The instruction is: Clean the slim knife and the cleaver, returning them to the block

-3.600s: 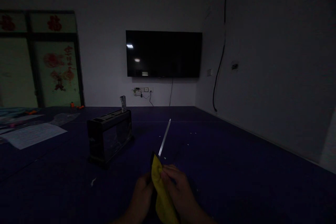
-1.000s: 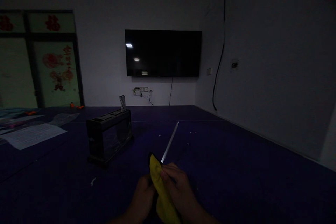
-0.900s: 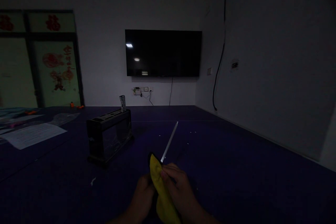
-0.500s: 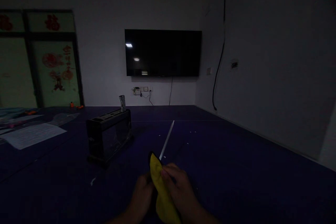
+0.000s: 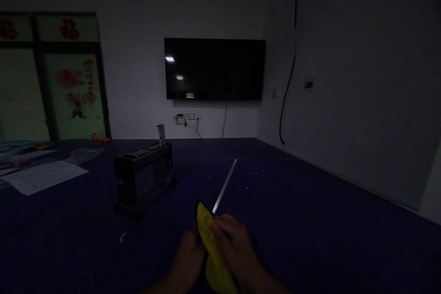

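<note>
Cloth (image 5: 214,257), yellow and dark-edged, is bunched between both hands, its long axis running forward and slightly left. The right hand (image 5: 237,243) pinches it from the right; the left hand (image 5: 189,255) sits against its left side, fingers hidden, so its hold cannot be told. Just beyond the cloth, nearer the right hand, a shiny strip (image 5: 224,186) slants forward and rightward. Farther on, left of the cloth, stands a black box (image 5: 144,175).
</note>
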